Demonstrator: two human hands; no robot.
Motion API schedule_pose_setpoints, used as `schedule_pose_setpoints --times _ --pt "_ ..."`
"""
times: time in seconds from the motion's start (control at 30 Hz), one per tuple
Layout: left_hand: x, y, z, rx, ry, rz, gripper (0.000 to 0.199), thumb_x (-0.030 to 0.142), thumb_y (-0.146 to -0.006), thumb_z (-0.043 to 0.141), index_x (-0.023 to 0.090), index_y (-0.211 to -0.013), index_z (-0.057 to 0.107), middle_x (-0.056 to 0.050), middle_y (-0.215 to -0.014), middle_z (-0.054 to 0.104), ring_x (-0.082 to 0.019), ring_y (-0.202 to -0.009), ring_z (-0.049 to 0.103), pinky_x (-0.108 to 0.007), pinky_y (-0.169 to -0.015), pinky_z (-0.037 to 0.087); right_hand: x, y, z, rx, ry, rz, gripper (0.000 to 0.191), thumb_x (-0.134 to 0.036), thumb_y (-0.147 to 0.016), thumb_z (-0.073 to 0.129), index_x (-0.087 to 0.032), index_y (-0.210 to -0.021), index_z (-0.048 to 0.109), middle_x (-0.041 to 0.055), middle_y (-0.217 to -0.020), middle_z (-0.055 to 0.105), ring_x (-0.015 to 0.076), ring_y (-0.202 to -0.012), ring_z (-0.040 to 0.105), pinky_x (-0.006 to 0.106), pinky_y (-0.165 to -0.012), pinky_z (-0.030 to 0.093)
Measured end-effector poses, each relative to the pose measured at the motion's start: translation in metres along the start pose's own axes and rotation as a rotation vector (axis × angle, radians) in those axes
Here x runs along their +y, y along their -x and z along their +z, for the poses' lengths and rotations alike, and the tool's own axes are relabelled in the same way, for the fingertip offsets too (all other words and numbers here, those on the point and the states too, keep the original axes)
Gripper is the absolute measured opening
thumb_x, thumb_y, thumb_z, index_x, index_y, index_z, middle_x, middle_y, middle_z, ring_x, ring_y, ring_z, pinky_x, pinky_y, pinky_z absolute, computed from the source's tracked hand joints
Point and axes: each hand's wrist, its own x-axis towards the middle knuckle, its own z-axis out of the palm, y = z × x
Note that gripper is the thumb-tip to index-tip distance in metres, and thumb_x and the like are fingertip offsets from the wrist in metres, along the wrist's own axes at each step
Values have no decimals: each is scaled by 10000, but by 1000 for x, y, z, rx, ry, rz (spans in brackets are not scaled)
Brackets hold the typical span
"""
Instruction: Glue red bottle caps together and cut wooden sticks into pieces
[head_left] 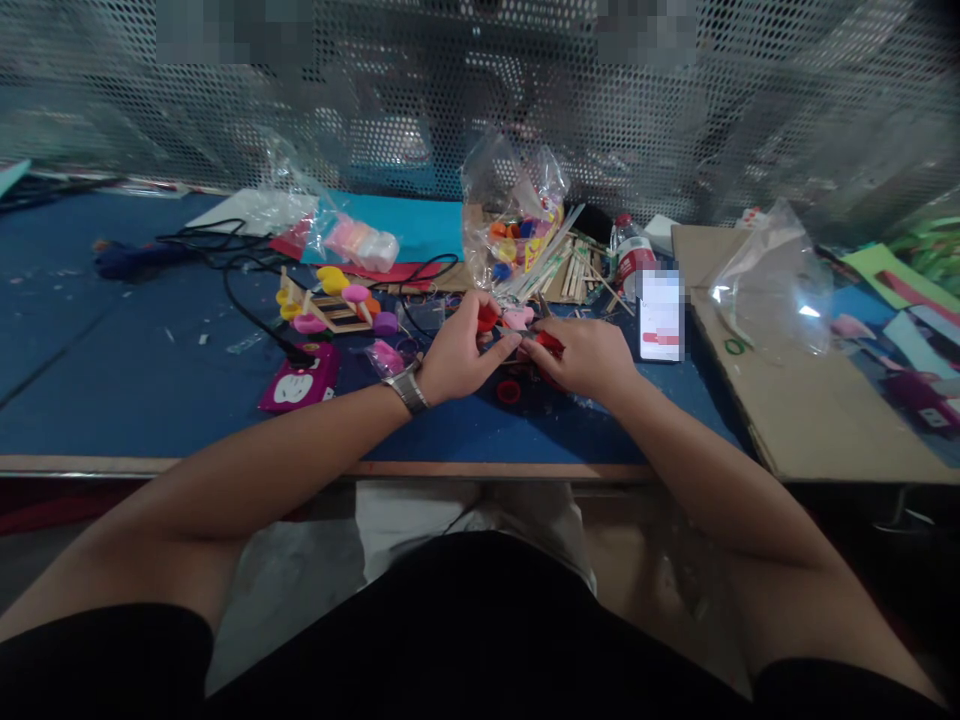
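My left hand [461, 350], with a metal watch at its wrist, has its fingers closed around a small red piece [487, 318]. Close beside it on the right, my right hand [585, 355] is closed on red-handled scissors [550, 345], whose blades point left toward the red piece. Some pink material [517, 317] shows just beyond the fingertips. A round red lid [508, 391] lies on the blue table [187, 420] below the hands. The fingers partly hide what is between them.
Left of the hands are a purple box [300, 380] with a black cable and a stick model [334, 305] with colored clay. Behind are plastic bags, sticks [581, 270] and a bottle [634, 250]. A phone [660, 315] and cardboard [795, 400] lie to the right.
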Motion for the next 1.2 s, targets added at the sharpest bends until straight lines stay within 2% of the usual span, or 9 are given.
schedule_pose_setpoints --times 0.4,0.7,0.9,1.07,1.2 --pt "1 0 -1 -40 -125 68 332 460 -1055 650 211 -1221 506 -76 -1088 662 -207 -953 662 -360 -817 542 -2 2 1 -6 74 -12 680 -717 -1139 357 -239 -1297 815 121 -1121 875 295 -909 762 360 -682 226" --pt "-6 0 -2 -46 -180 165 290 402 -1072 645 202 -1252 536 -159 -1282 722 -284 -1182 712 -472 -1027 600 0 4 6 60 94 -25 698 -751 -1140 354 -253 -1358 793 118 -1208 877 311 -972 790 373 -678 220" --pt "-7 1 -2 -53 -217 183 291 399 -1082 621 204 -1280 539 -153 -1284 720 -287 -1173 715 -471 -1025 607 -1 1 6 8 58 -23 722 -755 -1145 327 -242 -1288 814 114 -1122 880 304 -919 786 371 -669 204" --pt "-2 5 2 -90 -262 190 236 371 -1131 487 190 -1276 532 -166 -1253 727 -275 -1086 740 -455 -963 609 -5 2 5 32 60 -24 716 -742 -1147 336 -220 -1301 800 138 -1173 869 303 -961 778 374 -681 219" --pt "1 5 5 -32 -224 160 344 400 -1134 506 177 -1394 484 -182 -1342 708 -276 -1162 751 -443 -996 614 -6 0 4 59 21 -6 735 -739 -1155 292 -218 -1300 789 136 -1177 867 302 -954 772 374 -683 249"
